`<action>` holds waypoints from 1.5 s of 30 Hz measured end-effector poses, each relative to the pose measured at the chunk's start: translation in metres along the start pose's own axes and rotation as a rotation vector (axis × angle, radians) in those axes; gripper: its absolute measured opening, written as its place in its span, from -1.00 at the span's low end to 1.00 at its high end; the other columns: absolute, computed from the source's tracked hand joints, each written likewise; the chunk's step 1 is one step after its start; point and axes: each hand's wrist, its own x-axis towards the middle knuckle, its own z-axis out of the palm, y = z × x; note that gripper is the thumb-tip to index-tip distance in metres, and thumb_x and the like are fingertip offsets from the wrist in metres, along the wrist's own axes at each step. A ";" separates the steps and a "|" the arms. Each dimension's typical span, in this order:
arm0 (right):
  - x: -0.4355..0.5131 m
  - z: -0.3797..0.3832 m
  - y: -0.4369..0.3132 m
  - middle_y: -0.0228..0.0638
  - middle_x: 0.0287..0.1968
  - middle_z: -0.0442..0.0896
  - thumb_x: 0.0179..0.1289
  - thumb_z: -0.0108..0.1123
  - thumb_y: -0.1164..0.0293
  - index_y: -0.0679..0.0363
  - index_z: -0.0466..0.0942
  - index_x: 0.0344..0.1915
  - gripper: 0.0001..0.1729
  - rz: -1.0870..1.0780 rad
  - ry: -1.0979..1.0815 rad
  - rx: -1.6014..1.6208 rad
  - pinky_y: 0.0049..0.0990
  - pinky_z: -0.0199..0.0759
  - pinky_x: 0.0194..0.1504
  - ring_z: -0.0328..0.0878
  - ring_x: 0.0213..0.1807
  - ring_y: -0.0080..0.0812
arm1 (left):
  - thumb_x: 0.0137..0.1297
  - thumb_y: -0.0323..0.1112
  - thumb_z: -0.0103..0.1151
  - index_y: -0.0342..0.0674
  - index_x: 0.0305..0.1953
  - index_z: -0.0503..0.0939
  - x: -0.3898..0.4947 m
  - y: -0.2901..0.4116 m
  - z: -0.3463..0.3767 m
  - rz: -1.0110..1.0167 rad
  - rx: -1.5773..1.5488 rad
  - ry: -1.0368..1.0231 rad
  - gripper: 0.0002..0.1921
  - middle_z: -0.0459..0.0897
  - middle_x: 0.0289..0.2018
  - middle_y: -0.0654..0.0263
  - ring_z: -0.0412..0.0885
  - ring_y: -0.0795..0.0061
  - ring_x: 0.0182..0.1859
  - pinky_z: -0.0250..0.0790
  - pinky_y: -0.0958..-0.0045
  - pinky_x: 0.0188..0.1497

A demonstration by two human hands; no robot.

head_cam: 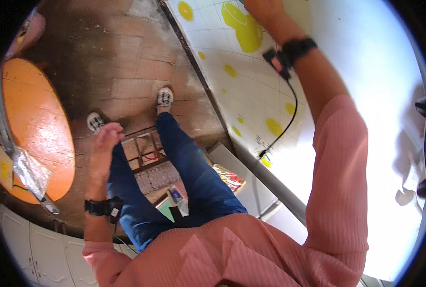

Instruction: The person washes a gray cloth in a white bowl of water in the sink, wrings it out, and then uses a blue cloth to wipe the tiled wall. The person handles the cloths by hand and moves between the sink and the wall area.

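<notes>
My right hand reaches up along a white wall covering printed with yellow lemon slices. The top edge of the picture cuts off its fingers. A sliver of something teal shows beside them, too little to name, so whether I grip it is unclear. From a black device on the right wrist a black cable hangs down in front of the wall. My left hand, somewhat blurred, hovers above my left leg with fingers loosely bent and nothing in it. A black band and device sit on that wrist.
An orange oval table at left carries a long metal rail partly wrapped in clear plastic. White cabinets line the lower left. Between my legs is a barred frame; a shiny package lies by my right thigh.
</notes>
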 end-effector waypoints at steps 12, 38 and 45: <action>-0.180 -0.017 -0.010 -0.29 0.35 0.40 0.31 0.08 0.39 0.20 0.50 0.23 -0.52 -0.157 0.062 0.020 -0.12 0.02 0.50 0.19 0.47 -0.15 | 0.52 -0.05 0.08 -0.16 0.13 0.57 -0.008 -0.003 -0.018 -0.013 0.048 -0.026 -0.63 0.64 -0.02 0.32 0.60 0.45 0.04 0.38 0.41 0.21; -0.188 0.254 -0.198 0.02 0.32 0.39 0.26 0.04 0.50 0.36 0.35 0.28 -0.44 -0.329 -0.528 0.194 -0.11 0.05 0.49 0.22 0.44 0.00 | 0.53 -0.39 0.03 -0.21 0.06 0.55 0.046 -0.078 -0.042 -0.011 0.047 0.034 -0.81 0.60 -0.09 0.39 0.53 0.57 0.01 0.35 0.51 0.16; 0.027 0.207 -0.160 -0.05 0.21 0.49 0.26 0.03 0.47 0.25 0.45 0.17 -0.55 -0.394 0.233 -0.030 -0.06 0.04 0.48 0.36 0.31 -0.02 | 0.55 -0.29 0.03 -0.20 0.06 0.57 0.049 -0.072 -0.044 -0.071 0.167 0.007 -0.78 0.61 -0.07 0.37 0.55 0.53 0.02 0.36 0.45 0.17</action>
